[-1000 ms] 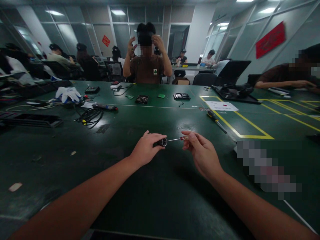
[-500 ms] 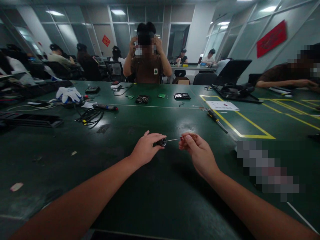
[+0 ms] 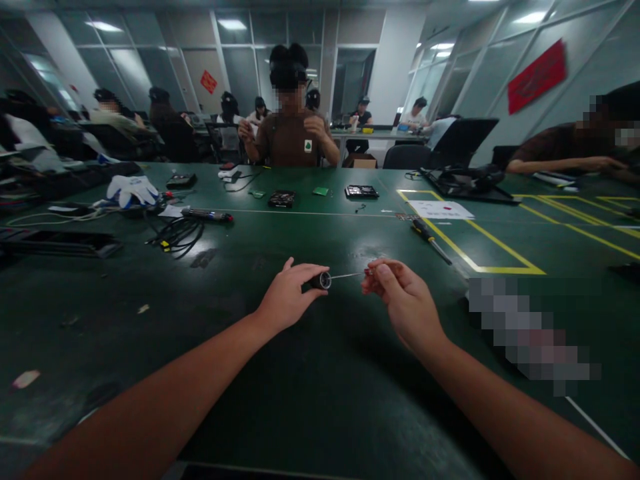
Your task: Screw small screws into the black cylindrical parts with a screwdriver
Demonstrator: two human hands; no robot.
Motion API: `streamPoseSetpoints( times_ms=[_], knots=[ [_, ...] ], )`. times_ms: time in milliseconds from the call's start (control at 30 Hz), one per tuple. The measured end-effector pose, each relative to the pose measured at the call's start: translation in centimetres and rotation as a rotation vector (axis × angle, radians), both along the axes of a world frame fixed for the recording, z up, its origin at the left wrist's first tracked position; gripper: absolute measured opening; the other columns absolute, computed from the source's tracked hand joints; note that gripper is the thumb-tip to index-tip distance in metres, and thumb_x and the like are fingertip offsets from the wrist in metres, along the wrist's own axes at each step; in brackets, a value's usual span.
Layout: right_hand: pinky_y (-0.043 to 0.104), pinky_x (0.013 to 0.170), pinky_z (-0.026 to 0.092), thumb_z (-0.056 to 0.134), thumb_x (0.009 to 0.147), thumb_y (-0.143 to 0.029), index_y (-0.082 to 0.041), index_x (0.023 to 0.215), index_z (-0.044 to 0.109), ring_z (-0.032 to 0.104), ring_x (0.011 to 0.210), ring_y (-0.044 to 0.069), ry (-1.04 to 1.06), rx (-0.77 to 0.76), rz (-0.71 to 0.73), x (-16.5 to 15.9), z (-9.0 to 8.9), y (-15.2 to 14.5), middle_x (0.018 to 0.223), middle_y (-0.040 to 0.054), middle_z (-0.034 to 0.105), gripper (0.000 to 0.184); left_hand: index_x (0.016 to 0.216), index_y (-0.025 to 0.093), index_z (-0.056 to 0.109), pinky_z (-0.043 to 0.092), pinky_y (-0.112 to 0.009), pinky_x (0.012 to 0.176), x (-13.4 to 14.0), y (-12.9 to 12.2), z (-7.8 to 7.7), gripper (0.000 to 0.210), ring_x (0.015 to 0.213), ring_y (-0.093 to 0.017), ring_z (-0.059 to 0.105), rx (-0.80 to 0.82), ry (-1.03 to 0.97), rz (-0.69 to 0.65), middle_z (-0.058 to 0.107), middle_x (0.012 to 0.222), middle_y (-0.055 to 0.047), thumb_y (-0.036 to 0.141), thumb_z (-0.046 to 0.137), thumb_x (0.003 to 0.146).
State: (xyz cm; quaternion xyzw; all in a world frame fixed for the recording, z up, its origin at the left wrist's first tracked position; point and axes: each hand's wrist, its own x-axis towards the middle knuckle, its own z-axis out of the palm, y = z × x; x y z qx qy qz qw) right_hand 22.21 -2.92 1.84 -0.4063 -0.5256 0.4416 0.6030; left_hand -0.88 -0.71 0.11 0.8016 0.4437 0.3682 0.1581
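Head view: thin-shafted tool at the mouth of a black cylinder.
Left hand at 9 o'clock, fingers wrapped on the cylinder above the counter; right hand at 3 o'clock, fingers pinching the tool's reddish handle. Work judged underway: shaft lined up with the hollow end, depth of entry not discernible; nothing visibly detached, remainder cannot be told. Cylinder: dark, mostly covered by the hand, paler ring at its mouth facing 4 o'clock.
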Motion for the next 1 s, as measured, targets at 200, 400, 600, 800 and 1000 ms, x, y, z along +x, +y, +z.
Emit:
streamPoseSetpoints(
  times_ms=[200, 400, 600, 800, 1000],
  knots=[
    [0.037, 0.076, 0.054, 0.07, 0.094, -0.05, -0.023, 0.101, 0.07, 0.067, 0.074, 0.019, -0.103, 0.018, 0.022, 0.0, -0.3, 0.0, 0.08, 0.0017, 0.071, 0.028, 0.129, 0.027, 0.068, 0.02, -0.069, 0.127, 0.0, 0.0, 0.0, 0.043, 0.127, -0.025, 0.066, 0.008, 0.001, -0.008, 0.073, 0.133, -0.004, 0.02, 0.079, 0.089],
    [0.038, 0.078, 0.055, 0.068, 0.095, -0.05, -0.023, 0.105, 0.07, 0.068, 0.078, 0.02, -0.144, 0.028, 0.064, 0.0, -0.3, -0.1, 0.083, 0.0024, 0.072, 0.029, 0.131, 0.028, 0.069, 0.02, -0.069, 0.127, -0.2, 0.0, 0.1, 0.043, 0.127, -0.025, 0.066, 0.007, 0.029, -0.009, 0.072, 0.134, -0.005, 0.019, 0.077, 0.09],
    [0.038, 0.078, 0.055, 0.071, 0.092, -0.054, -0.022, 0.102, 0.071, 0.067, 0.077, 0.019, -0.153, 0.011, 0.057, -0.2, -0.3, -0.2, 0.082, 0.0025, 0.071, 0.033, 0.129, 0.027, 0.07, 0.023, -0.067, 0.126, -0.1, 0.0, 0.0, 0.041, 0.126, -0.024, 0.067, 0.006, 0.051, -0.025, 0.073, 0.132, -0.006, 0.016, 0.075, 0.09],
    [0.037, 0.072, 0.056, 0.078, 0.084, -0.054, -0.022, 0.089, 0.071, 0.064, 0.07, 0.018, 0.177, -0.262, 0.122, 0.1, -0.3, 0.8, 0.076, 0.0017, 0.068, 0.034, 0.129, 0.028, 0.07, 0.028, -0.066, 0.125, 0.0, 0.0, 0.1, 0.041, 0.125, -0.024, 0.068, 0.025, 0.026, -0.028, 0.074, 0.131, -0.005, 0.016, 0.076, 0.09],
    [0.035, 0.074, 0.056, 0.081, 0.083, -0.05, -0.022, 0.09, 0.072, 0.065, 0.077, 0.018, 0.189, -0.171, 0.047, 0.1, -0.3, 0.8, 0.081, 0.0021, 0.069, 0.03, 0.131, 0.028, 0.069, 0.026, -0.068, 0.126, -0.2, 0.1, 0.1, 0.041, 0.126, -0.025, 0.067, 0.023, 0.014, 0.004, 0.073, 0.132, -0.006, 0.019, 0.075, 0.091]
  ],
)
